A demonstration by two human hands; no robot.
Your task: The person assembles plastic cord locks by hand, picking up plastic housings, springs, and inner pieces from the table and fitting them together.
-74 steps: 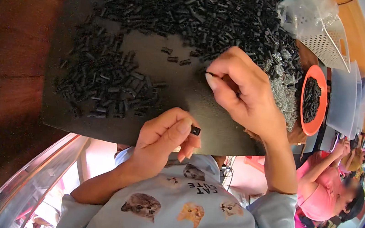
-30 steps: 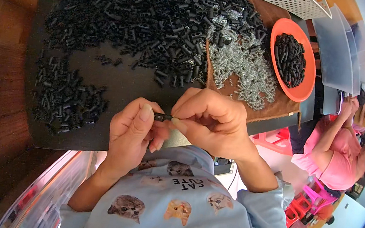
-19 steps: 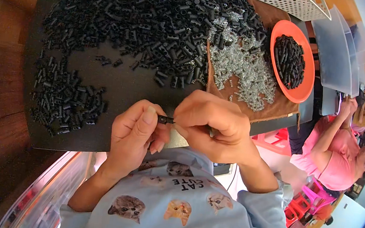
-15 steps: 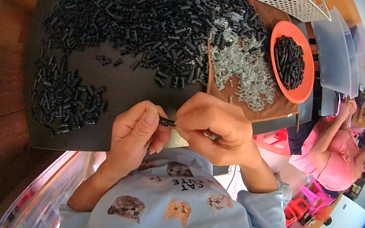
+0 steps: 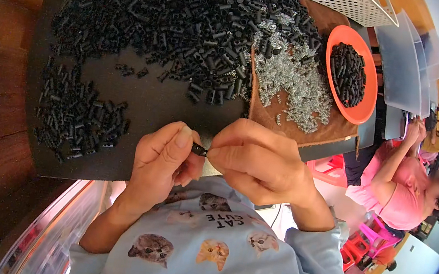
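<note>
We've got room over the dark tabletop point(image 5: 153, 103) right of the small pile point(image 5: 80, 119); big black heap point(image 5: 163, 13), springs point(image 5: 293, 85) and orange bowl point(image 5: 356, 115) block ahead and right.

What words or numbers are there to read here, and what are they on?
Light blue shirt, higher in the picture: small dark lettering, upside down; I won't copy it.
Same shirt, lower in the picture: bigger dark lettering, likewise.
Black pieces: too small to read any.

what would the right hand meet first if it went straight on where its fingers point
The small black part pinched in the left hand; the right hand seems to touch its near end, though depth is unclear.
</note>
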